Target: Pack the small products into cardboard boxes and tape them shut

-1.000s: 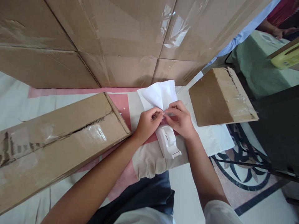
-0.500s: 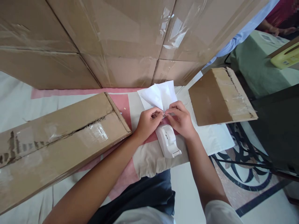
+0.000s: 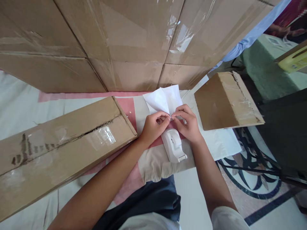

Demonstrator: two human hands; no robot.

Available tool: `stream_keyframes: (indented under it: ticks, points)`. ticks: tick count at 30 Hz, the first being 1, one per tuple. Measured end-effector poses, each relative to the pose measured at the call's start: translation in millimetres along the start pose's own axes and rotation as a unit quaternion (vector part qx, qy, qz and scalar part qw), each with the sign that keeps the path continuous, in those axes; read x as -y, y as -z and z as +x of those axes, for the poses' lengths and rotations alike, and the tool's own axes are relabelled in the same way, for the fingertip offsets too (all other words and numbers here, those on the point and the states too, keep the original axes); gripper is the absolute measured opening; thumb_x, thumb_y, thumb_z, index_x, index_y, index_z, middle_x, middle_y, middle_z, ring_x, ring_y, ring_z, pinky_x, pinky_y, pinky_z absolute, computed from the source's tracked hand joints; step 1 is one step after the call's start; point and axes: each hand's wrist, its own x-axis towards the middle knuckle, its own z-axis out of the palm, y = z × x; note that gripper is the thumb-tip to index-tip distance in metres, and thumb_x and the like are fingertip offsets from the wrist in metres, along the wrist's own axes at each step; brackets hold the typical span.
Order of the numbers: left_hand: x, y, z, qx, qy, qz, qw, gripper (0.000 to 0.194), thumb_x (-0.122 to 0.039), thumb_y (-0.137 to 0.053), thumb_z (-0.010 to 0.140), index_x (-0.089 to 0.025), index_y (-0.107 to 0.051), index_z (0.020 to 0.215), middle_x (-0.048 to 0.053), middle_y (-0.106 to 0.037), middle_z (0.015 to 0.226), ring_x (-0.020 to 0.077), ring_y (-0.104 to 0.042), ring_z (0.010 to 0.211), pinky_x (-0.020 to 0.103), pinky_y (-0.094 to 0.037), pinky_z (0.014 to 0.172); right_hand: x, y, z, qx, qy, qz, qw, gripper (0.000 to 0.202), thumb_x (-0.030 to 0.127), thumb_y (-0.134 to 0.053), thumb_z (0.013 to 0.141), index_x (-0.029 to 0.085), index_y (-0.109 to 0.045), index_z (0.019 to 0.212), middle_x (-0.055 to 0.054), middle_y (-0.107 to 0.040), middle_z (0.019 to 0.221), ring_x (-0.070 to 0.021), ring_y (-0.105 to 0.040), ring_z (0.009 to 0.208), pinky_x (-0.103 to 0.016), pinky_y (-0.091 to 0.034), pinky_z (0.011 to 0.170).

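A folded sheet of white paper lies on the cloth, its two flaps fanning away from me and narrowing to a point at my fingertips. My left hand is closed, thumb and fingers pinching that near point of the paper. From the other side my right hand pinches the same spot, its fingertips almost meeting those of the left. Just below both hands a white tape dispenser rests on the cloth. Whether a small strip of tape is between the fingertips, I cannot tell.
Taped cardboard boxes form a wall at the back. A long carton lies to the left, under my left forearm's side. An open cardboard box stands on the right. At the upper right are another person's hands and a yellow container.
The whole view has shifted slightly. Both hands keep their pinch at the paper's point, with little visible movement. The other person's hands at the upper right have moved a little.
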Motion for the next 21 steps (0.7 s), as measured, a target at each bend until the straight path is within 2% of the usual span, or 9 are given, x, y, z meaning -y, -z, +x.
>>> stream_keyframes:
  ticks: [12, 21]
  points:
    - [5.5, 1.3, 1.6, 0.032, 0.004, 0.013, 0.999, 0.014, -0.028, -0.058, 0.092, -0.019, -0.064, 0.084, -0.003, -0.062, 0.068, 0.0121, -0.056, 0.064, 0.024, -0.044, 0.064, 0.0, -0.9, 0.5, 0.003, -0.041, 0.023, 0.999, 0.007, 0.021, -0.064, 0.096, 0.024, -0.069, 0.092, -0.005, -0.058, 0.095, -0.0195, -0.061, 0.086, -0.037, -0.052, 0.073]
    - [1.0, 0.8, 1.3, 0.019, 0.005, 0.034, 0.999, 0.013, -0.026, -0.056, 0.092, -0.020, -0.059, 0.081, -0.003, -0.060, 0.069, 0.0117, -0.055, 0.064, 0.023, -0.043, 0.064, -1.4, -2.7, 1.5, 0.000, -0.065, 0.046, 0.997, 0.006, 0.026, -0.066, 0.096, 0.023, -0.069, 0.091, -0.005, -0.059, 0.095, -0.0186, -0.060, 0.084, -0.036, -0.052, 0.073]
